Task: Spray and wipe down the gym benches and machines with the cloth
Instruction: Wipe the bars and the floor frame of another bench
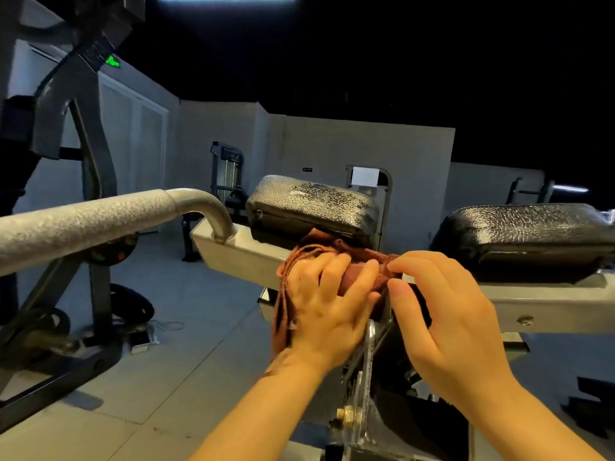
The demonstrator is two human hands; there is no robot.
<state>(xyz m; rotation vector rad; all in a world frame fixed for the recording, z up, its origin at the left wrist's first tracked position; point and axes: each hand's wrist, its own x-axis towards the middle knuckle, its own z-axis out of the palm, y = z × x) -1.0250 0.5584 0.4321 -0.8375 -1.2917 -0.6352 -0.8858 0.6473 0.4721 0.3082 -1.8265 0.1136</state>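
A reddish-brown cloth [357, 268] lies bunched over the grey metal crossbar [246, 257] of a gym machine, just below a black padded cushion [312, 204]. My left hand [327, 304] grips the cloth, with its fingers curled over the cloth's top and loose folds hanging down past my wrist. My right hand [446, 311] pinches the cloth's right end between thumb and forefinger, and its other fingers curl down over a dark part below the bar. A second black cushion [529, 234] sits on the bar to the right. No spray bottle is in view.
A thick textured grey handle bar [100, 217] runs across the left foreground. A dark machine frame with weight plates [50, 324] stands at far left. Other machines [228, 174] line the back wall. Grey tiled floor [186, 344] lies below.
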